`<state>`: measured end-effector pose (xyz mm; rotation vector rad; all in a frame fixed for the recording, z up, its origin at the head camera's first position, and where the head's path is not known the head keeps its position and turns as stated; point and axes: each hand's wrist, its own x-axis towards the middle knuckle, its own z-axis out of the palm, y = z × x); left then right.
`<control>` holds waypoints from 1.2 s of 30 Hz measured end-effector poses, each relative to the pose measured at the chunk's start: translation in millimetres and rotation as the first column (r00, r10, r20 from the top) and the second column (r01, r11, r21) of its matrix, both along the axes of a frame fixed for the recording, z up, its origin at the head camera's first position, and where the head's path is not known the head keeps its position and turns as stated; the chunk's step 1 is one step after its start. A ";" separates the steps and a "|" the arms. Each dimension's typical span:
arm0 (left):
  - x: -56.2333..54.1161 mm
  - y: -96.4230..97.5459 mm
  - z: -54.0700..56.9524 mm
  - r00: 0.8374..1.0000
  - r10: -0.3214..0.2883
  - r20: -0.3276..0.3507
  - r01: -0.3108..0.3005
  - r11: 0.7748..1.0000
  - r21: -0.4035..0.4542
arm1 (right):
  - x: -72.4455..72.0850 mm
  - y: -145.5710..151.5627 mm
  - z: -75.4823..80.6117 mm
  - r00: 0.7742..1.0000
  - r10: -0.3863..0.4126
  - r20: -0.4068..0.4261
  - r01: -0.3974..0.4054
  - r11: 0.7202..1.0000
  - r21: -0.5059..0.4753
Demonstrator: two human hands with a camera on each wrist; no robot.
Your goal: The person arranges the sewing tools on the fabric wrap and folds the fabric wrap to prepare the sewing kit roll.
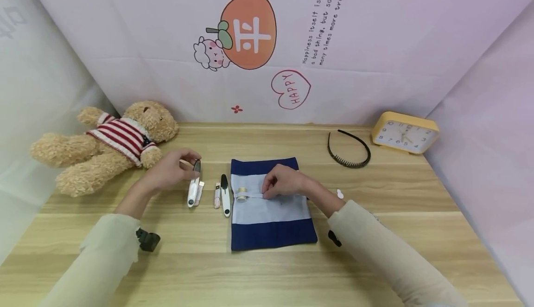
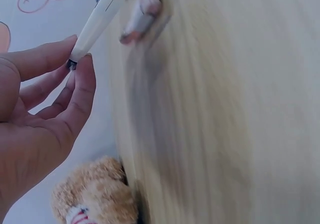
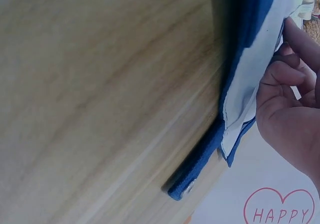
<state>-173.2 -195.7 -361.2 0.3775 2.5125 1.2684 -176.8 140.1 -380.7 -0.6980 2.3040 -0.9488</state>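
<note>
My left hand [image 1: 173,170] pinches the black end of a slim white tool [image 1: 193,190] between thumb and fingertips, left of the cloth; in the left wrist view the tool [image 2: 97,23] slants up from the fingertips. My right hand [image 1: 283,181] pinches a pale strap [image 1: 254,195] running across the middle of a navy-and-grey cloth organizer [image 1: 273,235], which lies spread on the table. A small cream thread spool [image 1: 242,194] sits under the strap's left part. In the right wrist view, my right fingers [image 3: 295,38] are at the organizer's pale inner face.
A second white tool with black tip [image 1: 225,198] and a small pinkish item [image 1: 217,196] lie left of the organizer; another pinkish item [image 1: 200,193] lies near my left hand. Around them are a teddy bear [image 1: 121,144], headband [image 1: 352,163], yellow clock [image 1: 404,133] and small white piece [image 1: 340,194].
</note>
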 end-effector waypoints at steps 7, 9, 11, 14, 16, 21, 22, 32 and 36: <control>-2.2 14.3 7.3 1.000 0.015 -0.022 -0.012 0.996 0.093 | -1.5 -4.3 0.9 0.999 0.049 -0.023 -0.048 0.997 0.058; -3.8 20.0 7.3 1.000 0.017 -0.013 -0.016 0.992 0.124 | -1.7 -2.7 0.2 0.998 0.054 -0.020 -0.053 0.997 0.056; -4.8 24.2 7.0 1.000 0.021 0.004 -0.022 0.988 0.150 | -2.1 -2.3 0.3 0.998 0.064 -0.018 -0.063 0.997 0.051; -6.1 29.8 5.6 0.999 0.025 0.027 -0.029 0.981 0.189 | -2.7 -2.4 0.8 0.997 0.076 -0.011 -0.075 0.996 0.048; -7.2 33.6 4.1 0.999 0.025 0.032 -0.031 0.979 0.203 | -2.9 -2.3 1.2 0.997 0.077 -0.005 -0.077 0.996 0.048; -10.1 45.9 2.2 0.999 0.035 0.025 -0.039 0.973 0.226 | -2.6 -1.1 1.9 0.998 0.068 0.015 -0.068 0.997 0.045; -10.3 48.8 2.2 0.999 0.039 0.029 -0.045 0.971 0.234 | -2.6 -1.1 1.7 0.998 0.066 0.019 -0.067 0.997 0.043; -14.0 84.0 -0.4 0.997 0.051 0.049 -0.062 0.960 0.273 | -3.9 1.1 1.6 0.996 0.067 0.052 -0.068 0.997 0.025; -14.8 96.2 -1.5 0.996 0.056 0.068 -0.073 0.955 0.288 | -4.4 1.3 1.8 0.995 0.071 0.065 -0.072 0.997 0.019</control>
